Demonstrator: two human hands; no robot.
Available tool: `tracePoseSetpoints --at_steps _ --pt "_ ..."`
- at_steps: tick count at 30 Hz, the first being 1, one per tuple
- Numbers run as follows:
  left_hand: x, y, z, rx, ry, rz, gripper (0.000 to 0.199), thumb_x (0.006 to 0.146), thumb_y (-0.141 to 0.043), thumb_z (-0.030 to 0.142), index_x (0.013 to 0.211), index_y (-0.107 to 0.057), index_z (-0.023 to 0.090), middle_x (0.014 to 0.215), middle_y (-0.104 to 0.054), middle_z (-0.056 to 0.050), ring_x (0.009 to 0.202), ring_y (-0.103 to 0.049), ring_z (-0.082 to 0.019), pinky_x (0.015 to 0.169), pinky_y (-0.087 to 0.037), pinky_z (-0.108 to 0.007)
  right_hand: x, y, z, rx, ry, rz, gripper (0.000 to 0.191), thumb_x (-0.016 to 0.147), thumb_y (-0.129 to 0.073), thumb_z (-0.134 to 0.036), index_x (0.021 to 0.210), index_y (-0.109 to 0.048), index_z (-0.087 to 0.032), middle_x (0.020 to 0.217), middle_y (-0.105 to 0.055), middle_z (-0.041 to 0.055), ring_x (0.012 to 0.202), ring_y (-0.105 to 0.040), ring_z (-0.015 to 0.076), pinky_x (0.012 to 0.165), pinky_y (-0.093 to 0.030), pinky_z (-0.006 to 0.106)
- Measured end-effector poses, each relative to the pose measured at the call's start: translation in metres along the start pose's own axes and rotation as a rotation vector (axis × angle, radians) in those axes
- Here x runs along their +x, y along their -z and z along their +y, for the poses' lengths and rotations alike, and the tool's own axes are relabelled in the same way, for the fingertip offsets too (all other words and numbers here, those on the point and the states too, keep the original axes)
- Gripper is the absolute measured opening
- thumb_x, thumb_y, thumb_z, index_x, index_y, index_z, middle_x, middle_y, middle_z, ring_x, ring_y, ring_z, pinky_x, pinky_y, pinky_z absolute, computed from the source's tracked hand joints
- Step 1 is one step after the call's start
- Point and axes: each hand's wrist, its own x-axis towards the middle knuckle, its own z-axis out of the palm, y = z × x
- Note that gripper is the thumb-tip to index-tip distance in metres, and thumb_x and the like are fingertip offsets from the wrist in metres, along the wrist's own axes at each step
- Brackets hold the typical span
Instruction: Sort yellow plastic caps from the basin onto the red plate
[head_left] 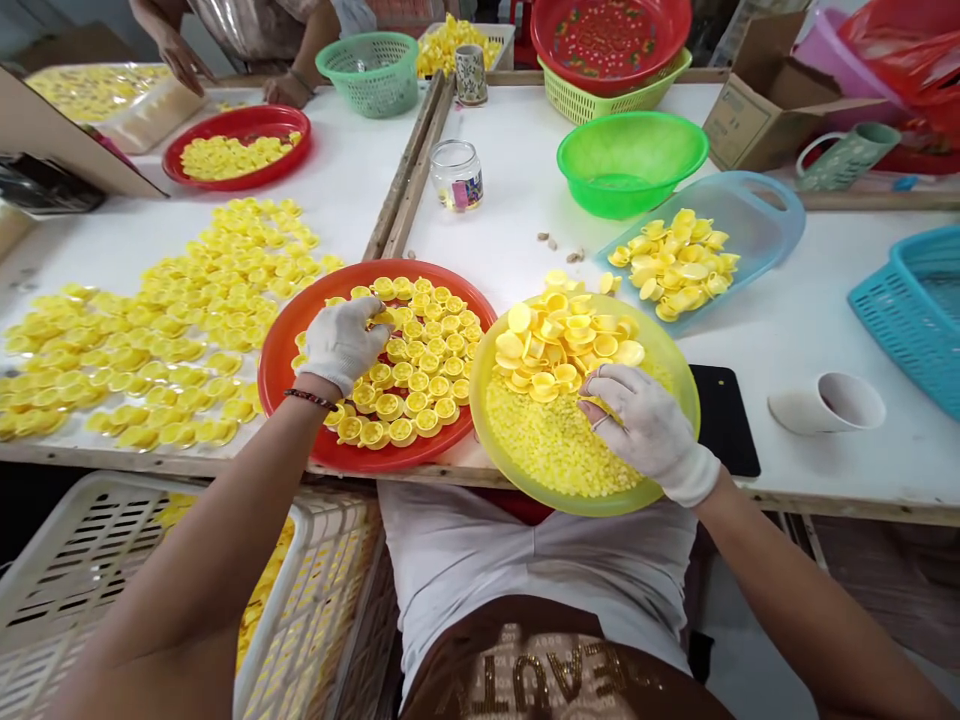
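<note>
My left hand, in a white glove, is closed on a small yellow plastic cup over the left part of a red tray. Rows of little round yellow cups fill much of that tray. My right hand, gloved with bare fingertips, is above a yellow basin. Its fingers are pinched together; a bit of yellow shows at them, but I cannot make out what it is. Inside the basin lie fine yellow pellets, with a heap of loose yellow cups at the far side.
Many yellow pieces cover the table at left. More cups lie on a blue board. Nearby stand a green basin, glass jar, paper cup and black flat object. Across the table, another person's hands rest.
</note>
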Motion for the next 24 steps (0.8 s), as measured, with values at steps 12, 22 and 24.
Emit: tracePoseSetpoints --at_steps 12,22,24 --pt "0.002 0.012 -0.004 0.062 0.006 -0.022 0.043 0.091 -0.059 0.041 0.123 -0.069 0.015 0.097 -0.071 -0.006 0.087 -0.055 -0.021 0.079 -0.04 -0.032 0.0 0.0 -0.001 -0.004 0.001 -0.008 0.011 0.097 -0.057 -0.023 0.1 -0.066 -0.018 0.104 -0.069 0.0107 0.094 -0.064 0.0261 0.085 -0.054 0.04" --pt "0.004 -0.001 -0.003 0.166 0.006 -0.116 0.042 0.09 -0.053 0.041 0.117 -0.07 0.015 0.101 -0.07 -0.016 0.095 -0.062 -0.033 0.079 -0.044 -0.042 0.0 -0.001 0.001 0.002 -0.007 -0.033 0.011 0.098 -0.055 -0.023 0.1 -0.066 -0.019 0.103 -0.069 0.0102 0.094 -0.064 0.0256 0.085 -0.053 0.04" --pt "0.006 0.0 -0.005 0.147 0.023 -0.137 0.042 0.089 -0.055 0.043 0.117 -0.071 0.016 0.102 -0.07 -0.016 0.096 -0.062 -0.034 0.079 -0.045 -0.043 0.0 -0.001 0.001 0.005 -0.012 -0.034 0.012 0.098 -0.055 -0.023 0.1 -0.066 -0.019 0.104 -0.069 0.0104 0.095 -0.064 0.0258 0.086 -0.053 0.04"
